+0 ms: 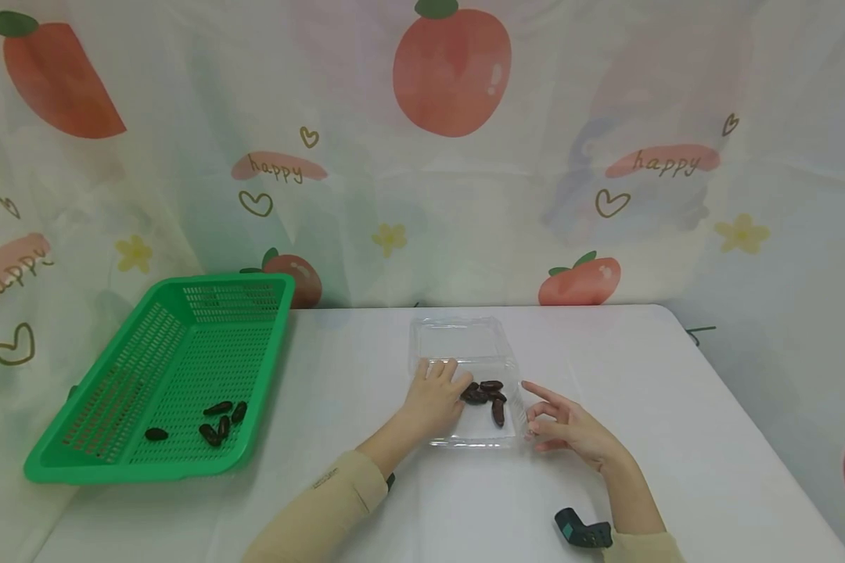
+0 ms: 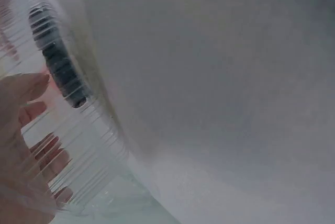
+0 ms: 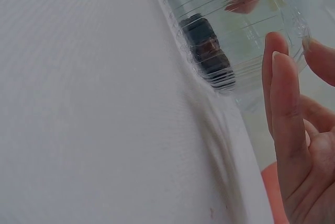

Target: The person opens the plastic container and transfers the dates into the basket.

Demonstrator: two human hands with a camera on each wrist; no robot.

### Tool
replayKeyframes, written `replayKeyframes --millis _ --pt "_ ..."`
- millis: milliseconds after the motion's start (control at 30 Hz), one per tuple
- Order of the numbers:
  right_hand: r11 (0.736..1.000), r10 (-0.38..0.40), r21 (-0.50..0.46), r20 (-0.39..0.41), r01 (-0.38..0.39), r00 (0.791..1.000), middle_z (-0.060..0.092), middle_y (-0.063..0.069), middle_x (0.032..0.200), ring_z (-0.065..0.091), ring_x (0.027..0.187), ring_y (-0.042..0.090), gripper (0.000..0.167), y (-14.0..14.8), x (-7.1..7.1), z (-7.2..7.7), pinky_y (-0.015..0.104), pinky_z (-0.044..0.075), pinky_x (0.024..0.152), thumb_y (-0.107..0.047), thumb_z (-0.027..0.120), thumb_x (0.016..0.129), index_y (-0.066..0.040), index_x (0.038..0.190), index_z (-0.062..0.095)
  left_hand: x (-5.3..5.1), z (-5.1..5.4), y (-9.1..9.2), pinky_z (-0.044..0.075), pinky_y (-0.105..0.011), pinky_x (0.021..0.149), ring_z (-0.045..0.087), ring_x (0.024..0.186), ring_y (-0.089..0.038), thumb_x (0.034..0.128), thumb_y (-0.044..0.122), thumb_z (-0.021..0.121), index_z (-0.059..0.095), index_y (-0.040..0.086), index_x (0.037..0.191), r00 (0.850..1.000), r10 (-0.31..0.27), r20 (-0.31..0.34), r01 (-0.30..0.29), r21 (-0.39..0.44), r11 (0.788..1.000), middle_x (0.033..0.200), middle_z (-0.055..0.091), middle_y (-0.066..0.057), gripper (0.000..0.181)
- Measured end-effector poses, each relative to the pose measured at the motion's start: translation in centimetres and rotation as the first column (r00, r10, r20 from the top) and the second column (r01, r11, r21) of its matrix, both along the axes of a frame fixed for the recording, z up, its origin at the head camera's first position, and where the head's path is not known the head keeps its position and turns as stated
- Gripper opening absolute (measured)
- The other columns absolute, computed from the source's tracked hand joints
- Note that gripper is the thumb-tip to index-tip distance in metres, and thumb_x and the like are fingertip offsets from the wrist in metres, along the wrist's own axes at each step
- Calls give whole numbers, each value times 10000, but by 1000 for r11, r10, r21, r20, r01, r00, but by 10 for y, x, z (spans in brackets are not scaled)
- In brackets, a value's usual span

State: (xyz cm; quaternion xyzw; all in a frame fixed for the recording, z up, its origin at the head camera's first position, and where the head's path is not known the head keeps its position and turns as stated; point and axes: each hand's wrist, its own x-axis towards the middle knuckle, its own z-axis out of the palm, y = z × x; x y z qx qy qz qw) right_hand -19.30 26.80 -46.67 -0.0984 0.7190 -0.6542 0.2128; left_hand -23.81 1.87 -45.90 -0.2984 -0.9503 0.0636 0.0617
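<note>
The loose left hand (image 1: 433, 400) is seemingly arranging dates (image 1: 479, 397) — the relaxed right hand (image 1: 572, 426) is flanking their box (image 1: 476, 442). Next seems light nudging.

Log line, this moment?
left hand: at dark dates in clear clamshell | right hand: at clamshell's right side | green basket: more dates inside

sleeves (image 1: 317, 512) cut off, dark pieces (image 1: 476, 397) partly hidden

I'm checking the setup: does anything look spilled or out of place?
Possibly the green basket: its left side appears to overhang the table. Nothing looks spilled; the visible dark pieces lie inside it or the clear container.
</note>
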Motion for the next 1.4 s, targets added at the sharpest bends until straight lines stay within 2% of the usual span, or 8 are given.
replayKeyframes --millis 233,433,667,933,1167,1400 --pt "1000 6 -8 -4 -6 1000 504 4 920 611 761 119 730 1 -1 -1 340 536 680 -69 601 868 -21 1443 153 -4 -7 4 279 -462 1027 391 1197 -193 927 349 456 443 302 1263 1000 -31 -4 31 -22 999 1266 426 -21 340" --pt "1000 13 -17 -8 -14 1000 504 13 921 612 762 117 727 2 -1 -3 335 537 677 -69 599 870 -21 1443 152 -3 -7 5 283 -460 1024 401 1164 -178 939 351 433 447 313 1246 999 -39 -14 38 -57 998 1222 424 -7 309" --pt "1000 7 -3 -9 -7 1000 498 10 926 613 762 121 724 1 -1 -2 329 536 672 -59 593 871 -26 1445 152 -5 -10 6 269 -437 1028 396 1145 -165 924 358 454 470 299 1221 999 -42 -7 41 -55 998 1204 427 9 303" --pt "1000 5 -1 -9 -5 1000 501 5 924 598 755 110 724 1 -2 -3 331 535 674 -57 593 871 -27 1445 154 -6 -12 6 269 -436 1032 385 1159 -165 901 443 493 470 290 1220 998 -58 20 59 -55 997 1206 416 14 355" --pt "1000 13 -14 -13 -13 1000 502 11 929 612 765 118 720 2 -1 -3 329 536 669 -55 588 874 -25 1445 151 -5 -11 7 253 -421 1053 376 1167 -155 896 488 476 471 319 1261 997 -74 31 77 -101 992 1245 405 25 402" --pt "1000 18 -20 -14 -18 1000 508 16 923 610 759 114 722 2 -2 -4 326 537 666 -59 588 876 -19 1444 145 -5 -12 8 263 -430 1049 389 1158 -161 895 501 459 491 301 1220 996 -87 24 89 -82 993 1216 417 19 383"
